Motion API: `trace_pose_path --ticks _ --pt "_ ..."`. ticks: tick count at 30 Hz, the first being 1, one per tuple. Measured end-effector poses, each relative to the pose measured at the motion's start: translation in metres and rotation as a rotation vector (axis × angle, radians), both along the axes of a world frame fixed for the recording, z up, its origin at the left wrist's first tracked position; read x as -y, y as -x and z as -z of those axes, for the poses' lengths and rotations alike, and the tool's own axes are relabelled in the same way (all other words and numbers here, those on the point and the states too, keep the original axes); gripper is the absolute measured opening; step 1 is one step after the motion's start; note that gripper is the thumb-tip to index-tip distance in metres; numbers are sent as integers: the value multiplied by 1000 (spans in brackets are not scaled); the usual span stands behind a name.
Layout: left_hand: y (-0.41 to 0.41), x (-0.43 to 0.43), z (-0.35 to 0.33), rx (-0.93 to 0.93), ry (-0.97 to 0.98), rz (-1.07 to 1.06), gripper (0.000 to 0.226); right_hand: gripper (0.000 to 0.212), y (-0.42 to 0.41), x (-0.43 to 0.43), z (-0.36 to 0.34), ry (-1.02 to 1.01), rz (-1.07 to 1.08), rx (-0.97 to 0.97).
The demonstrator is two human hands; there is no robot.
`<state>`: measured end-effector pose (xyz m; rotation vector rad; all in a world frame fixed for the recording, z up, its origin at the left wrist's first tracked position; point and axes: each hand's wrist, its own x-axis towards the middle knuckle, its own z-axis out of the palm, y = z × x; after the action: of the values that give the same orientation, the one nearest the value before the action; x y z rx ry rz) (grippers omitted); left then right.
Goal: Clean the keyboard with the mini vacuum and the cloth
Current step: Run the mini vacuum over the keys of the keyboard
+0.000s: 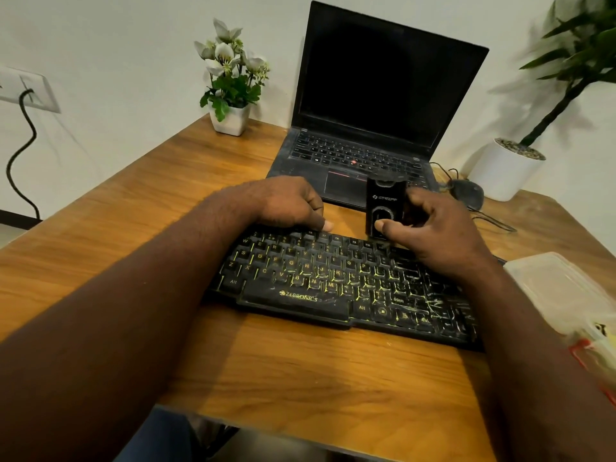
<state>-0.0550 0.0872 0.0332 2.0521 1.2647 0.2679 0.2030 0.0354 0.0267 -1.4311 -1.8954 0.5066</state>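
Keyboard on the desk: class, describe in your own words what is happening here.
A person's right hand holds the mini vacuum upright over the far rows of the keyboard, thumb on its front button. The left hand grips the keyboard's far edge, steadying it. Pale streaks show on the right-side keys.

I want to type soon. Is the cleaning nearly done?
Not nearly. Pale smears cover the right keys of the keyboard. The right hand holds the mini vacuum at the top row; the left hand grips the far edge. Wiping remains; no cloth is in view.
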Motion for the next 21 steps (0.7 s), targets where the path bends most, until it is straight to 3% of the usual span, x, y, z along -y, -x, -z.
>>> trace_pose_path --ticks 8,21 --pt "0 1 0 -1 -10 0 31 25 9 6 1 36 -52 -107" --pt "0 0 0 -2 11 12 32 27 -6 6 -1 55 -14 -92"
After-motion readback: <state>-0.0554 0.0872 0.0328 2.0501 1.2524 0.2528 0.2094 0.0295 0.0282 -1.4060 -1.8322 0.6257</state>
